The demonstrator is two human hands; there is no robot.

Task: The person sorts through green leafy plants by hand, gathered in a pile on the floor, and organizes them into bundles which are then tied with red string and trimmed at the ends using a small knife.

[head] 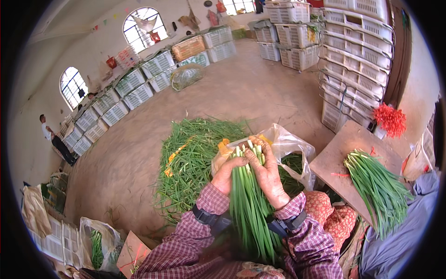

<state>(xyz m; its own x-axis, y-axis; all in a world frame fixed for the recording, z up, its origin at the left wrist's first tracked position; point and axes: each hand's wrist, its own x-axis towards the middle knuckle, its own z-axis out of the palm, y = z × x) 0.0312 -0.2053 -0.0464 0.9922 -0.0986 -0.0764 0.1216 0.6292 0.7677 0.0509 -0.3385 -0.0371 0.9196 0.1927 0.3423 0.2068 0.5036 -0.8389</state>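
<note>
Both hands grip one bunch of garlic chives [248, 198] in front of my body. Its pale cut ends point away from me and the long green leaves hang back over my lap. My left hand [225, 174] wraps the left side near the pale ends. On the opposite side my right hand [269, 171] closes around the stalks, fingers over the tips. Just beyond the hands lies an open clear plastic bag [294, 143] with greens inside. Another chive bunch [378, 188] rests on a brown board [329, 158] to my right, with red ties beside it.
A heap of loose green leaves [198, 150] covers the floor ahead. White plastic crates [355, 62] rise in a tall stack at the right, and more crates [134, 94] line the far wall. A person [57, 139] stands at far left. Near left is a bag of greens [101, 244].
</note>
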